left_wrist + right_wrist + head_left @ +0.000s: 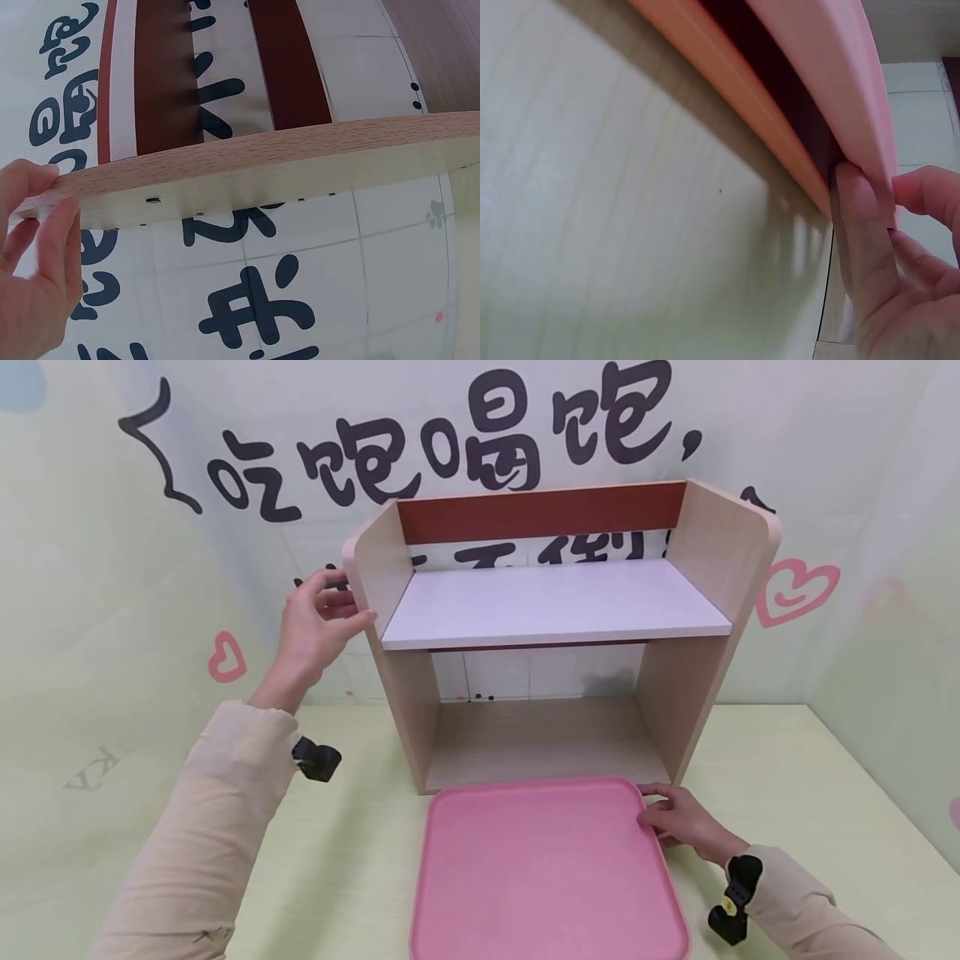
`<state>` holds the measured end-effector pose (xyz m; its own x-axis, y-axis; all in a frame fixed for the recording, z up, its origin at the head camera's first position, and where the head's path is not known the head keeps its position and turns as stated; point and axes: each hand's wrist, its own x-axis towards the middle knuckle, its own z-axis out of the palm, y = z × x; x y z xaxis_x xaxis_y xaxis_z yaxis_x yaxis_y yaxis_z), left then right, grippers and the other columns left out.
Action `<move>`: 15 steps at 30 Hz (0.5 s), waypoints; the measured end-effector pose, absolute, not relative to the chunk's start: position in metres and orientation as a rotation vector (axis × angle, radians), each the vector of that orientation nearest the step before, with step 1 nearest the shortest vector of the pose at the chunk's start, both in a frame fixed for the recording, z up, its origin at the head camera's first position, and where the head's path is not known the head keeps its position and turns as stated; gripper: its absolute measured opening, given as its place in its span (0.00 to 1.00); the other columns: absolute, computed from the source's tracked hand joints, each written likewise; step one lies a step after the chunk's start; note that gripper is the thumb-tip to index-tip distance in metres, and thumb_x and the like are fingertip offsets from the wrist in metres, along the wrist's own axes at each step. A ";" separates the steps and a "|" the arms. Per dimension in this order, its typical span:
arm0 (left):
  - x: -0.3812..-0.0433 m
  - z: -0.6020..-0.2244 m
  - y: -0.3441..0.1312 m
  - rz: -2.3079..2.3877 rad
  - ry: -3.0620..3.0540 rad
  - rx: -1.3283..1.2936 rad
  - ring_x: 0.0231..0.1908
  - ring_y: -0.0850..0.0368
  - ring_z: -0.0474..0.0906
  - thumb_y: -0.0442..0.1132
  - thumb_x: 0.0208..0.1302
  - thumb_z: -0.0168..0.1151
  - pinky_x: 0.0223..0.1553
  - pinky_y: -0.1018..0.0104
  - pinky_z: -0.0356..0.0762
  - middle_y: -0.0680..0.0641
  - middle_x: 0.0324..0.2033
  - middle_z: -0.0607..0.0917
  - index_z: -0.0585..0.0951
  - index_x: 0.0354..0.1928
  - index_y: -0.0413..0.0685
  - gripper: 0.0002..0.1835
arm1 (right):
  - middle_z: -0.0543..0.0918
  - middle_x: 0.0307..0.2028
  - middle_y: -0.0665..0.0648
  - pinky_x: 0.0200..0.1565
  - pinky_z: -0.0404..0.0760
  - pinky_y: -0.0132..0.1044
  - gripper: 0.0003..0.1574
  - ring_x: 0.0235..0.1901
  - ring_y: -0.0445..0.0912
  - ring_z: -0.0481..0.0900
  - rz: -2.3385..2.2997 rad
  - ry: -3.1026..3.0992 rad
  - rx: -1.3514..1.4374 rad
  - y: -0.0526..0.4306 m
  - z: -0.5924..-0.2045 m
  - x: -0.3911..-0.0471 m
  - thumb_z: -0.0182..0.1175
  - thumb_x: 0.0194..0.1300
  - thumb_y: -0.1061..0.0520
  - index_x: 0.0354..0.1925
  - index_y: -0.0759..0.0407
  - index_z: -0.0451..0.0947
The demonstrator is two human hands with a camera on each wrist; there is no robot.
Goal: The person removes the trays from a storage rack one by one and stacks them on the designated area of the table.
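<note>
A small two-tier desktop shelf (pixel 555 606) stands on the table, with wood-look sides and a white upper board. My left hand (pixel 315 622) grips the upper part of its left side panel (pixel 300 150), thumb and fingers on either side of the panel's edge. In front of the shelf is a pink tray (pixel 540 868), overlapping the front of the shelf base in the head view. The right hand (pixel 690 822) pinches the tray's far right corner. From the right wrist, an orange tray (pixel 754 105) shows beneath the pink one, with a dark gap between them.
Pale wood-look tabletop (pixel 757 752) extends on both sides of the shelf. Behind it hangs a white backdrop (pixel 247 410) with large black characters and pink hearts. A red-brown rail (pixel 540 514) crosses the shelf's upper back. The lower compartment (pixel 540 727) has an open back.
</note>
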<state>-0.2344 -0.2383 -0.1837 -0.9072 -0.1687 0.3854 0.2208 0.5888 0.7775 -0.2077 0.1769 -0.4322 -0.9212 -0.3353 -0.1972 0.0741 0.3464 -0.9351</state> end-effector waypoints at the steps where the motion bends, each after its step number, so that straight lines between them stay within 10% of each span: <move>1: -0.234 -0.184 -0.238 -1.258 -2.398 -0.042 0.46 0.50 0.75 0.42 0.53 0.64 0.47 0.61 0.73 0.40 0.48 0.75 0.65 0.58 0.47 0.31 | 0.79 0.29 0.58 0.28 0.81 0.42 0.32 0.24 0.47 0.78 -1.599 2.274 -0.229 0.177 -0.432 -0.208 0.56 0.57 0.63 0.57 0.75 0.58; 15: -0.236 -0.185 -0.237 -1.270 -2.390 -0.045 0.45 0.50 0.75 0.42 0.53 0.63 0.47 0.62 0.73 0.41 0.48 0.75 0.66 0.58 0.47 0.30 | 0.73 0.24 0.55 0.21 0.75 0.31 0.33 0.18 0.43 0.71 -1.538 2.301 -0.260 0.182 -0.439 -0.209 0.56 0.58 0.61 0.58 0.73 0.60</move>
<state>-0.2358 -0.2367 -0.1848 -0.9066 -0.1695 0.3865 0.2254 0.5797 0.7831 -0.2092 0.1816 -0.4391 -0.9183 -0.3459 -0.1927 0.0459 0.3905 -0.9195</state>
